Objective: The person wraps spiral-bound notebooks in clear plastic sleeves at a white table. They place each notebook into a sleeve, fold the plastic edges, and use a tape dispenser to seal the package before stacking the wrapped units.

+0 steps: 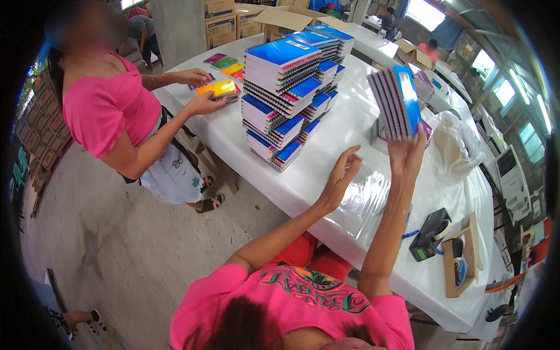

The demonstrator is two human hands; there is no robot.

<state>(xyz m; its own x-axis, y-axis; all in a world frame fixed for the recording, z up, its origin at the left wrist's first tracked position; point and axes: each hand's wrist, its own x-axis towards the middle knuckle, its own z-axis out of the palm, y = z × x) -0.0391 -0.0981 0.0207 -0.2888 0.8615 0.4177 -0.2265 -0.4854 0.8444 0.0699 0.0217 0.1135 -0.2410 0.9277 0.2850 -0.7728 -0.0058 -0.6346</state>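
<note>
Co-worker's face (87, 26) at 10 o'clock blurred; worktop (326, 169) far end hidden behind notebook stack (289, 87); 3 o'clock rim dark, details unreadable.

L hand (339, 178) open, raised; R hand (406, 153) grip closed, raised.

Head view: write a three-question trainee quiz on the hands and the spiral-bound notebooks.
1. True or false: the right hand holds a bundle of blue-covered spiral-bound notebooks raised above the white-covered table.
2. What does the left hand grip? A) black tape dispenser B) nothing, open in the air C) clear plastic bag
3. Fill in: the tall stack of blue-covered spiral notebooks stands to the ___ of the raised bundle.

Key: 1 true; 2 B; 3 left
</note>
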